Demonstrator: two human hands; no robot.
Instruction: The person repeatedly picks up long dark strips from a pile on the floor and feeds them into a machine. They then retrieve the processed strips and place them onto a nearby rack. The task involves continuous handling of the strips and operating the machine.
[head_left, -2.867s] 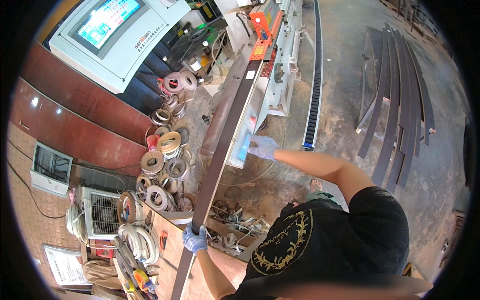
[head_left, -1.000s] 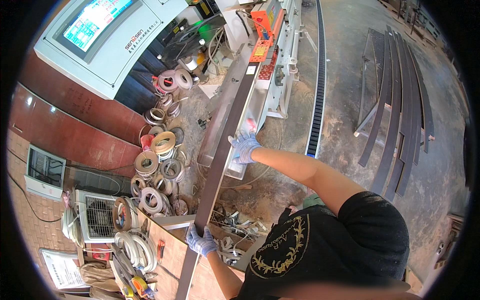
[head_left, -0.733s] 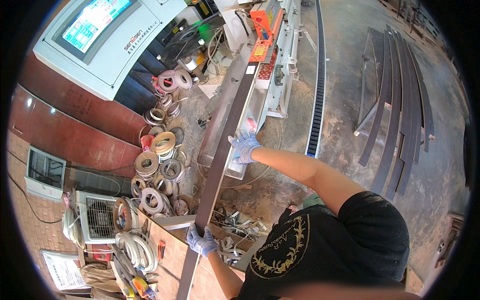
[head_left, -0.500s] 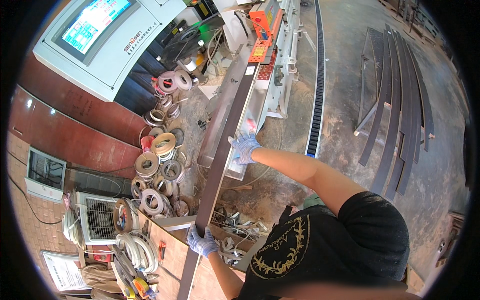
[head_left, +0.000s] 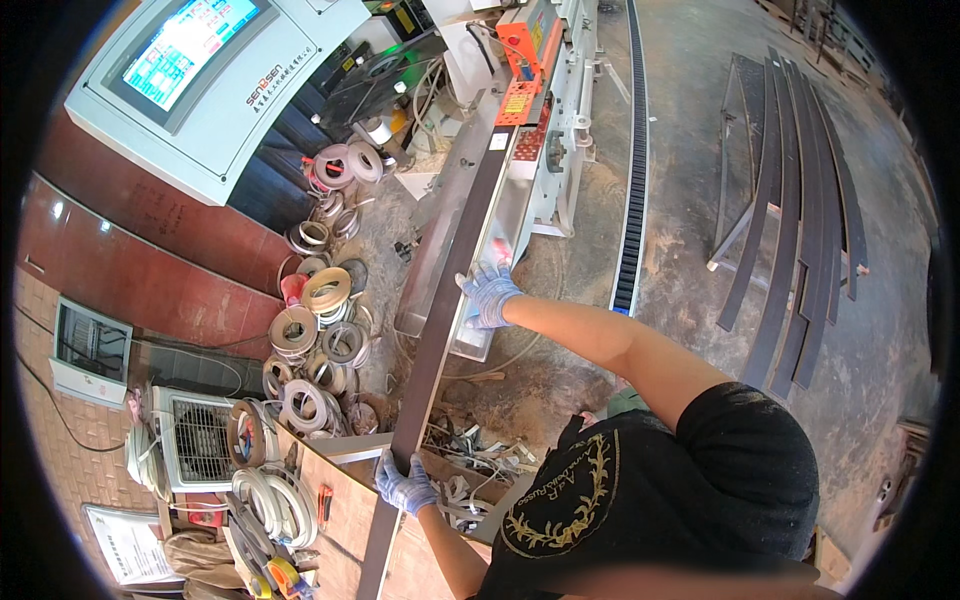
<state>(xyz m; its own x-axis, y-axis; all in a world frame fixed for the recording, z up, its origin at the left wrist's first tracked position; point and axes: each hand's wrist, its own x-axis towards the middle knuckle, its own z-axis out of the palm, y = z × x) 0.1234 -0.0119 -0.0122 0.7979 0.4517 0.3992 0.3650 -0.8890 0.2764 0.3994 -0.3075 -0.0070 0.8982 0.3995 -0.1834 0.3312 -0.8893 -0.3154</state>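
A long dark brown board (head_left: 440, 335) with a pale edge runs from the wooden worktop at the bottom up to the orange-fronted machine. Near the board's middle, my right hand (head_left: 488, 294) in a striped blue-and-white glove grips its right edge, fingertips over the top face. My left hand (head_left: 406, 487), gloved alike, is closed around the same edge nearer the bottom. What the fingers do under the board is hidden. A small white label (head_left: 498, 142) sits on the board's far end, just before the orange guard (head_left: 517, 103).
A control cabinet with a lit screen (head_left: 190, 50) stands top left. Edge-banding rolls (head_left: 325, 288) pile up left of the board. Scissors (head_left: 288, 577) and a red-handled tool (head_left: 324, 503) lie on the worktop (head_left: 335, 540). Right are a roller track (head_left: 632, 200) and stacked dark boards (head_left: 790, 230).
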